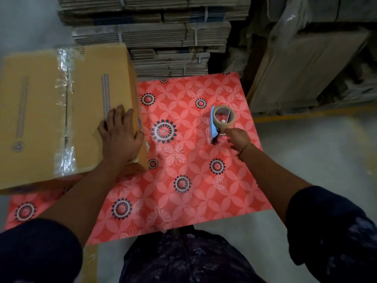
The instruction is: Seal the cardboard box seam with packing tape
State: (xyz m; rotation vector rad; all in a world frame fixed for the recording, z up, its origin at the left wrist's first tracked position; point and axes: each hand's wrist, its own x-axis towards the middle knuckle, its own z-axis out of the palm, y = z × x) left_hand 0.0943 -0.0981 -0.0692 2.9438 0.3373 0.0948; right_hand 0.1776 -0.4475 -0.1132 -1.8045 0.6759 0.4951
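A brown cardboard box [40,111] sits on the left part of the red flowered table [183,201], hanging over its left edge. A strip of clear packing tape [64,107] runs along the box's top seam. My left hand [120,135] lies flat on the box's right top edge, fingers spread. A blue tape dispenser with a brown tape roll [221,119] lies on the table to the right. My right hand [237,138] touches the dispenser's near end with its fingertips; whether it grips it is unclear.
Bundled stacks of flattened cartons [163,37] rise behind the table. Large wrapped cardboard packs [306,64] stand at the right. Grey floor with a yellow line [306,115] lies right of the table. Another carton [89,262] shows below the table's front edge.
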